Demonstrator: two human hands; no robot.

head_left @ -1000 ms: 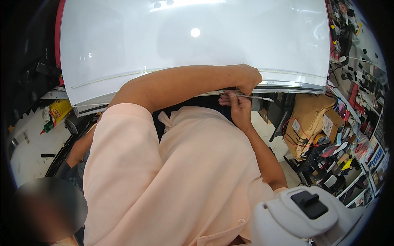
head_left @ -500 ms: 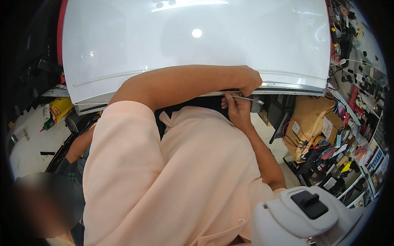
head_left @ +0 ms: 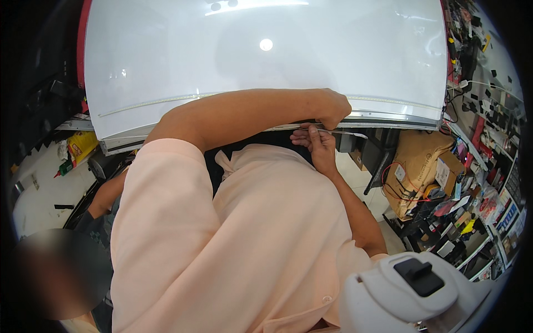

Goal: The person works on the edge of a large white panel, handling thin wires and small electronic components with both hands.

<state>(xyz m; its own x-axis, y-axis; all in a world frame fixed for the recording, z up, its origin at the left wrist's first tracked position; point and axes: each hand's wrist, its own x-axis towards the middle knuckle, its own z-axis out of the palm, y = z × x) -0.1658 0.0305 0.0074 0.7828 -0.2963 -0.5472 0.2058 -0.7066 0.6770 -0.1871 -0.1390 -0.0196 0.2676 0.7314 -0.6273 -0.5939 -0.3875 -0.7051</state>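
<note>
My left forearm reaches across the lower edge of a large glossy white panel (head_left: 265,66). My left hand (head_left: 331,108) is closed, fingertips bent down at the metal rim (head_left: 394,119); what they grip is hidden. Just below it, my right hand (head_left: 316,145) pinches a thin pale strip (head_left: 347,132) with a white end near thumb and forefinger, its other fingers loosely extended under the rim. A narrow dotted light strip (head_left: 400,101) runs along the panel above the rim.
A co-worker's arm (head_left: 108,194) and blurred head show at lower left. Cardboard (head_left: 416,155), red and black wires, and cluttered shelves (head_left: 483,233) stand at right. A yellow package (head_left: 81,146) lies at left. A pale device (head_left: 416,288) is at lower right.
My left hand has shifted slightly left. My right hand dipped and moved back left, its fingers now more extended; the strip's white end shows farther right than half a second ago.
</note>
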